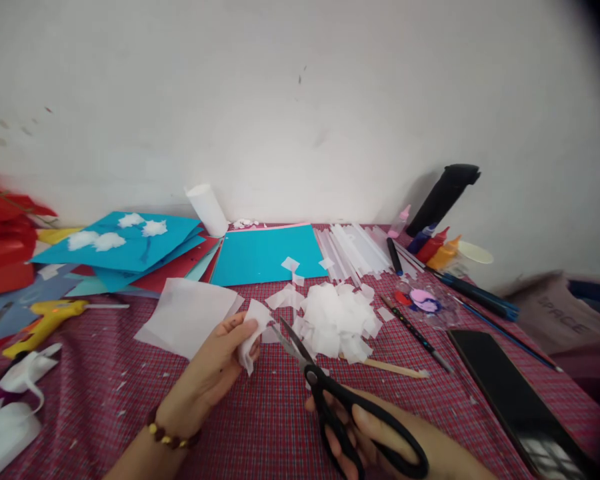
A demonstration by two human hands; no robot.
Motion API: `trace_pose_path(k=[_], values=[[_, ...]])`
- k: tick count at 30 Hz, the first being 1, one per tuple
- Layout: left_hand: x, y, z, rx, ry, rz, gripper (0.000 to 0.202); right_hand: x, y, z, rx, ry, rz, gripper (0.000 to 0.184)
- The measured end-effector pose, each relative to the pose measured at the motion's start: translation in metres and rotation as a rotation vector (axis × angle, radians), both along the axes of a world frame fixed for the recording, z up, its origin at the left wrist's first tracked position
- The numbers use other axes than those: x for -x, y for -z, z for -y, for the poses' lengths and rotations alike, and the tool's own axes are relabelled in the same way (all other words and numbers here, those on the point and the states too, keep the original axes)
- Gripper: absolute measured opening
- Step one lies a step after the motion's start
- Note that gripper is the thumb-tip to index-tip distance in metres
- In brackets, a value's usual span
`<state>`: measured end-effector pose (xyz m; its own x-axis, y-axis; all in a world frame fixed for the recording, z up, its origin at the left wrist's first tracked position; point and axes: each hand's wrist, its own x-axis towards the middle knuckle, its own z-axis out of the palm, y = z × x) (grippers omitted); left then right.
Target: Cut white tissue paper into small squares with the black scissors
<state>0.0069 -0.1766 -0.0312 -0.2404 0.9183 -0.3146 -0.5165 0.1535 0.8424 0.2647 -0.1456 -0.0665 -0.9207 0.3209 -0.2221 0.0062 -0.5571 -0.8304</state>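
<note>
Between the thumb and fingers of my left hand (pixel 230 353) is a small folded piece of thin white paper (pixel 255 327). My right hand (pixel 350 427) grips black-handled scissors (pixel 311 375), fingers through the loops. Their blades are parted and point toward the paper's right edge. Just beyond the blades lies a heap of small white paper squares (pixel 337 320), with a few loose squares around it. Larger sheets of white paper (pixel 190 313) lie flat behind my left hand.
At the left are a yellow glue gun (pixel 55 320) and blue card sheets (pixel 125 257) bearing white tufts. Another blue sheet (pixel 265 257) lies at the back near translucent glue sticks (pixel 360 250). Paint bottles (pixel 433 247), a brush (pixel 415 333) and a phone (pixel 515 400) occupy the right.
</note>
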Motion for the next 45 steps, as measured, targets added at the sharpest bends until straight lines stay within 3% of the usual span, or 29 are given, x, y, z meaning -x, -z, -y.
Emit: trace_pose_path(k=[5,10,14,17,22,30,36,42,45], values=[[0.001,0.006,0.005,0.061,0.235,-0.129,0.022,0.001,-0.006,-0.002,-0.135,-0.022,-0.018,0.064],[0.000,0.015,0.009,0.081,0.263,-0.259,0.023,-0.001,-0.021,-0.002,-0.368,-0.021,0.095,0.054],[0.001,0.019,0.011,0.038,0.304,-0.402,0.023,0.002,-0.032,0.000,-0.430,-0.002,0.134,0.054],[-0.001,0.019,0.010,0.019,0.302,-0.431,0.022,0.003,-0.034,-0.001,-0.366,0.029,0.094,0.053],[-0.009,0.013,0.008,0.066,0.128,-0.339,0.027,0.002,-0.026,-0.003,-0.186,0.095,0.018,0.054],[-0.016,0.003,0.005,0.070,0.066,-0.182,0.029,0.000,-0.019,0.000,-0.208,0.021,0.096,0.056],[-0.028,0.009,0.006,0.089,0.052,-0.129,0.024,-0.002,-0.019,0.002,-0.331,-0.024,0.153,0.049],[-0.034,0.015,0.008,0.131,0.019,-0.042,0.026,0.003,-0.012,0.006,-0.012,0.048,0.010,0.058],[-0.035,0.013,0.007,0.099,0.021,-0.016,0.027,0.003,-0.006,0.009,0.064,0.060,0.001,0.065]])
